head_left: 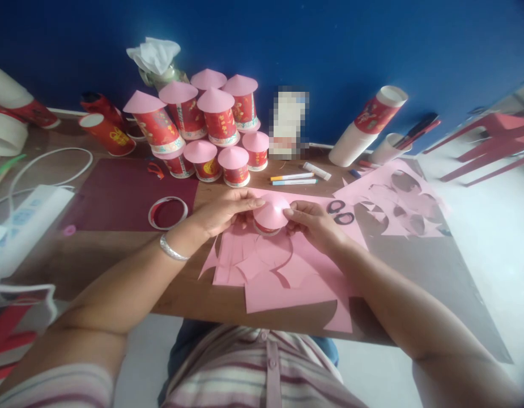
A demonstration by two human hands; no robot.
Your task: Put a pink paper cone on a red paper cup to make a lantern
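A pink paper cone [272, 211] sits over a short red paper cup [268, 230], of which only the lower edge shows. My left hand [233, 211] pinches the cone's left rim between thumb and fingers. On the opposite side, my right hand [312, 221] grips the right rim the same way. Beneath them lie pink paper sheets [295, 303] with round pieces cut out and scraps on top. Dark-handled scissors [340, 212] rest on the paper just right of my right hand; their blades are hidden.
Several red cups with pink cone tops [216, 102] stand at the back. A glue stick [316, 170] and markers [292, 182] lie before a phone [289, 122]. A tape roll [168, 213] is at left, beyond it a power strip [30, 226]. Stacked cups [367, 127] lean at right.
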